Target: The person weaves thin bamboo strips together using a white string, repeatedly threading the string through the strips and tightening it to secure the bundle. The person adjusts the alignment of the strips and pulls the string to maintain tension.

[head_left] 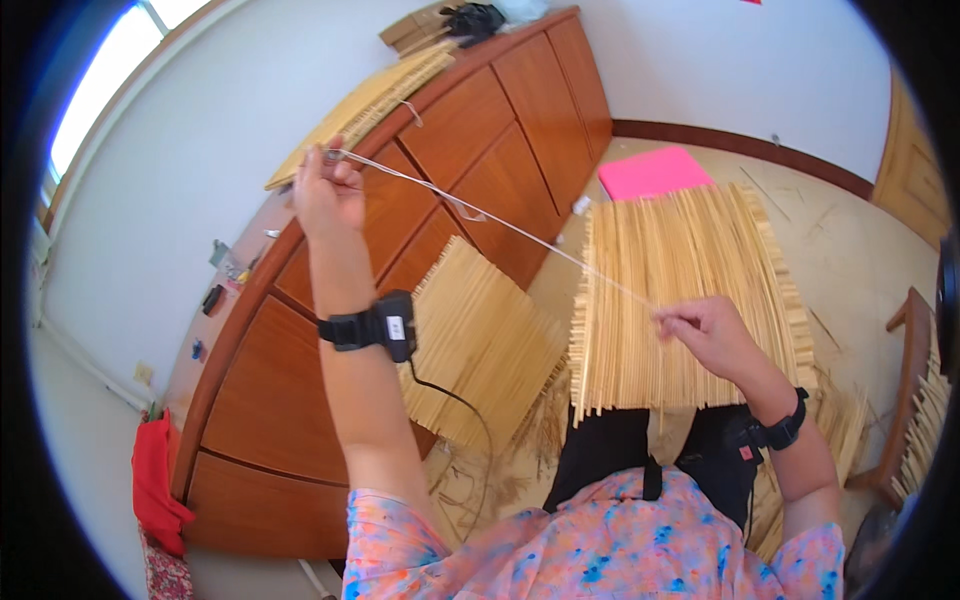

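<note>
Viewpoint: looking down from the person's head over a floral top and dark trousers, with both bare forearms coming up from the lower edge.
Left hand (pixel 328 190): raised high and out to the left, its grip closed, fingers pinching the upper end of a thin pale thread (pixel 480 215). A black wrist strap with a small device (pixel 385 325) sits on this forearm, and a dark cable hangs down from it.
Right hand (pixel 705 335): lower and to the right, resting on the mat, its grip closed with fingers pinched on the lower end of the thread. A black band (pixel 785 430) circles this wrist.
Thread: pulled taut in a straight slanting line from the left hand down to the right hand.
Bamboo-strip mat (pixel 690 290): a flat panel of thin pale yellow strips set side by side, lying across the person's lap, with the right hand on its lower middle part.
Second mat (pixel 480 340): a similar strip panel, leaning against the wooden cabinet between the two forearms.
Wooden cabinet (pixel 470 150): long, brown, with panelled doors, running along the white wall on the left.
Third mat (pixel 365 105): lying on top of the cabinet, near the raised left hand.
Pink sheet (pixel 655 172): flat on the floor just beyond the lap mat.
Floor (pixel 850 250): pale, with loose strips scattered on it.
Red cloth (pixel 155 480): at the lower left by the cabinet's end.
</note>
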`<state>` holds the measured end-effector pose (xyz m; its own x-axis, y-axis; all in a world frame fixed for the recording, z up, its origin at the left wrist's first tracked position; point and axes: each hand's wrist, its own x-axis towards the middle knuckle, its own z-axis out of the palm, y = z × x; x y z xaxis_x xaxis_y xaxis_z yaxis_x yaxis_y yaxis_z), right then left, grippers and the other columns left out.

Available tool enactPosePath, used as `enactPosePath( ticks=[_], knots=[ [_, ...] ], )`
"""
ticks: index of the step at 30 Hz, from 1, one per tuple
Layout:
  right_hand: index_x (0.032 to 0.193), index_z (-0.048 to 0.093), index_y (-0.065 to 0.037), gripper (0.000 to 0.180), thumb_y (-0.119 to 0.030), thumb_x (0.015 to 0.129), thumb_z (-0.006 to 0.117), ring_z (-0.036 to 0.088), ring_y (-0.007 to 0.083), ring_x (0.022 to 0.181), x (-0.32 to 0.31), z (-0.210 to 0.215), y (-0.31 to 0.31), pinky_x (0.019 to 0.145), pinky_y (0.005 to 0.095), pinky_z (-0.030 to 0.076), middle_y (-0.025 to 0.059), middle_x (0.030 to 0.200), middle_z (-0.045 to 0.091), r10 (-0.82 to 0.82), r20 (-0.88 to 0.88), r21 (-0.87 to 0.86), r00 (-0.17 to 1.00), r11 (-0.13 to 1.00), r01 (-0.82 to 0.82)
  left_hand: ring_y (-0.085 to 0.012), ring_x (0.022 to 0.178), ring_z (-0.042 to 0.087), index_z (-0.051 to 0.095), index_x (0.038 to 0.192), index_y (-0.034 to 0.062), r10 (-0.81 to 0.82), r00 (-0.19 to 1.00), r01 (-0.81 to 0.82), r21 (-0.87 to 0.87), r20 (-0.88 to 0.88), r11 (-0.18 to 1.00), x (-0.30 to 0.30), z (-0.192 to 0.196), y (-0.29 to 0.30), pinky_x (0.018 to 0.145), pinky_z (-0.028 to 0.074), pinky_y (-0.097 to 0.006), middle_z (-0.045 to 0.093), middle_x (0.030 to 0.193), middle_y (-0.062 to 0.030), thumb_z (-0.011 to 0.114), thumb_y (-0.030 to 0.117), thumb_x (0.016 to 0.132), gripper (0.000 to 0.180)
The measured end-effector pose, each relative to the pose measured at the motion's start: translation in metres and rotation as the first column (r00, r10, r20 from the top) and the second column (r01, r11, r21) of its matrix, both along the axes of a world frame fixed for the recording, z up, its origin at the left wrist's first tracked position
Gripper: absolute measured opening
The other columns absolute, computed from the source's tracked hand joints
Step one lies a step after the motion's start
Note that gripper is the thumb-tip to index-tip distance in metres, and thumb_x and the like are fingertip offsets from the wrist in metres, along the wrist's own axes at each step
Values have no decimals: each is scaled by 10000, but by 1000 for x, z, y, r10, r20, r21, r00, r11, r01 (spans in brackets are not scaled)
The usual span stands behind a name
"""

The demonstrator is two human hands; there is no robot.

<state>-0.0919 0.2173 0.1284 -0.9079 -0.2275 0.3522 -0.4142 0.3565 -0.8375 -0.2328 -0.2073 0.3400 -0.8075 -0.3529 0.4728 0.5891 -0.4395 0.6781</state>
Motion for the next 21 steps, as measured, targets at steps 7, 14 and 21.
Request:
enactPosePath(
  ticks=[7, 14, 21],
  knots=[
    [1053, 748, 9, 166, -90, 937, 683, 719, 196, 797, 45, 16, 13, 742, 308, 559, 100, 868, 753, -268, -161, -121, 950, 960, 251, -223, 797, 712, 545, 1187, -15, 253, 965, -263, -322, -74, 909, -65, -28, -86, 723, 627, -349, 716, 1054, -204, 541, 169, 1061, 223],
    [1055, 751, 19, 185, -126, 966, 675, 663, 91, 694, 108, -80, 33, 637, 263, 534, 71, 780, 730, 128, 555, -65, 822, 992, -111, -190, 802, 705, 605, 1183, 8, 162, 983, -64, -668, 85, 742, -9, -105, 13, 725, 603, -291, 714, 1011, -150, 603, 117, 1039, 181],
    [1108, 717, -4, 277, -253, 986, 706, 631, 84, 759, 93, -143, 9, 655, 231, 509, 20, 881, 691, 264, 796, -472, 544, 834, 287, -199, 696, 670, 727, 1024, 52, -169, 957, 249, -967, 238, 50, 114, -235, 157, 611, 542, -317, 654, 893, -63, 708, -2, 898, 138]
  ],
)
